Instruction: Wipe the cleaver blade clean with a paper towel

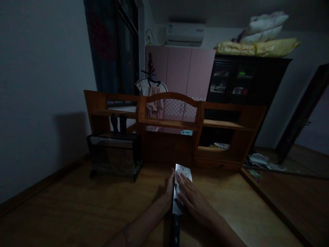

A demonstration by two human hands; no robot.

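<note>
A cleaver (185, 169) with a wide shiny blade stands out in front of me, its black handle (175, 230) pointing back at me. Along the left side of the blade lies my left hand (169, 189), holding it with the thumb up; its other fingers are mostly hidden behind the metal. My right hand (191, 197) presses a crumpled white tissue (177, 187) on the blade's right face, its fingers stretched forward over the tissue. Both hands are above the wooden tabletop (102, 212).
A dark-framed box with clear sides (113, 154) stands at the left, two dark upright objects (118, 124) on top. Wooden shelving (169, 147) closes off the tabletop's back. A raised wooden edge (272, 202) runs along the right. Beyond are a pink wardrobe (180, 72) and a dark cabinet (259, 79).
</note>
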